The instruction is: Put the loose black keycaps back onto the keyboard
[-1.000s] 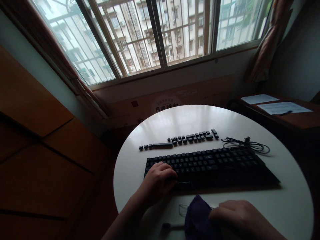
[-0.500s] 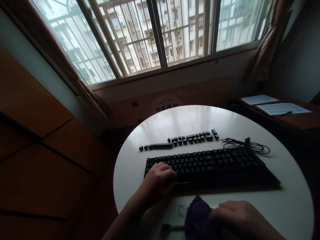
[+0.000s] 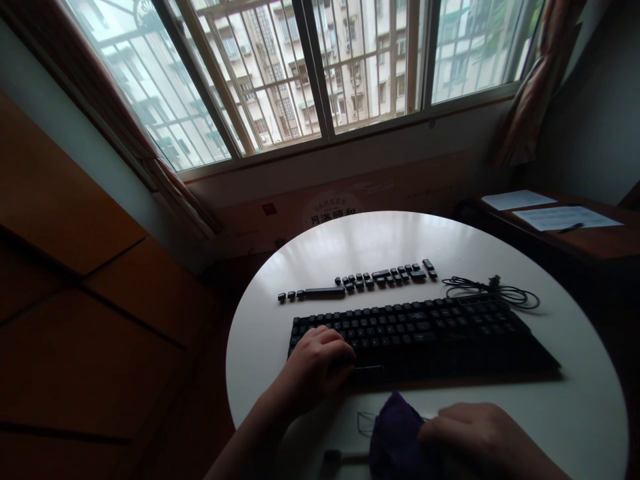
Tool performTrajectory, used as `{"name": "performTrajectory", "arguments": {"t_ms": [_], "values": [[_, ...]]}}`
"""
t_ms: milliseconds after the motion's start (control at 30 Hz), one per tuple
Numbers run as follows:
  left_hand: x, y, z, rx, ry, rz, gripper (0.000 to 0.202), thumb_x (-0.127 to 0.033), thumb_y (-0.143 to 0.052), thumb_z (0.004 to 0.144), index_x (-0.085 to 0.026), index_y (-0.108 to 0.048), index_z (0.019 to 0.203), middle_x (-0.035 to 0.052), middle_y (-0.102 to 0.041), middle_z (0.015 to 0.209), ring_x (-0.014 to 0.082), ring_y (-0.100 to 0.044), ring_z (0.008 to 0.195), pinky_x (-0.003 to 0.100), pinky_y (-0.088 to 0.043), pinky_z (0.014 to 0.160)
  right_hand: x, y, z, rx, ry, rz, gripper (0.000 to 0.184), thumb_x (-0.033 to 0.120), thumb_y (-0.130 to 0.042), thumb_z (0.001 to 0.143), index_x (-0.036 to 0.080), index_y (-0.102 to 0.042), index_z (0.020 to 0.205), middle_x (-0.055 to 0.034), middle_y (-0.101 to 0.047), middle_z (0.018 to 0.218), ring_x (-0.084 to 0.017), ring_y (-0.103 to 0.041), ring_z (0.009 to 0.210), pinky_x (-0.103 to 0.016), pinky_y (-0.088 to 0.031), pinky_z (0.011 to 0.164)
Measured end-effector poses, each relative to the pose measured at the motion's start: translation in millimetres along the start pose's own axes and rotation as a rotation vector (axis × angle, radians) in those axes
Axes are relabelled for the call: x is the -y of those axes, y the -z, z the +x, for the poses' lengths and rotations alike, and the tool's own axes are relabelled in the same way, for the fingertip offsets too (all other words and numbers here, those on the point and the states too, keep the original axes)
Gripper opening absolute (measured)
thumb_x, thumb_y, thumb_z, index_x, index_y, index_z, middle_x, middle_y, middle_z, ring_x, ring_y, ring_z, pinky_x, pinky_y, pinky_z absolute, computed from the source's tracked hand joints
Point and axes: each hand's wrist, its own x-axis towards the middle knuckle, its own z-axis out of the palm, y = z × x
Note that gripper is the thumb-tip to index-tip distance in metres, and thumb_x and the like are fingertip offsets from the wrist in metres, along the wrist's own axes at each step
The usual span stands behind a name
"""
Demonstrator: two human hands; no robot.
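Observation:
My left hand (image 3: 320, 353) rests at the front left of a black keyboard (image 3: 425, 333), fingers curled down together over its lower rows. What its fingertips close on is hidden beneath them. In front of the keyboard, my right hand (image 3: 473, 427) grips a dark purple cloth (image 3: 397, 433) that hangs bunched to its left. Partly behind that cloth lies a thin wire tool (image 3: 366, 423). A brush-like tool with a dark head (image 3: 333, 457) and a pale handle also runs under it. Loose black keycaps (image 3: 380, 279) stand in rows behind the keyboard, with a long space-bar keycap (image 3: 325, 291) among them.
A coiled black cable (image 3: 515, 293) lies at the keyboard's back right. Everything sits on a round white table (image 3: 260, 347). To the right, a brown desk (image 3: 590, 243) bears papers (image 3: 565, 217) and a pen. Orange-brown cabinets (image 3: 90, 360) stand left; a barred window is behind.

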Motion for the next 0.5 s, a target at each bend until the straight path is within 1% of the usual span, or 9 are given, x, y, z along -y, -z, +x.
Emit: {"name": "performTrajectory", "arguments": {"t_ms": [233,500], "values": [[-0.3,1.1,-0.6,0.028,0.024,0.000,0.013,-0.016,-0.070,0.085,-0.023,-0.069,0.096,0.0033,-0.068,0.095,0.0211,-0.060,0.089,0.039,-0.045,0.085,-1.8,-2.6,-0.5,-0.007,0.007,0.013,0.029,0.005,-0.049,0.078,0.022,-0.067,0.094,0.0005,-0.066,0.073,-0.014,-0.062,0.063,-0.025,-0.034,0.056],[-2.4,2.8,0.1,0.025,0.032,-0.024,0.013,-0.015,-0.069,0.085,-0.023,-0.069,0.096,0.0030,-0.068,0.095,0.0208,-0.059,0.089,0.039,-0.045,0.085,-2.8,-3.0,-2.6,0.002,0.006,0.008,0.029,0.006,-0.050,0.078,0.022,-0.067,0.095,0.0006,-0.066,0.074,-0.014,-0.063,0.064,-0.025,-0.034,0.056]]}}
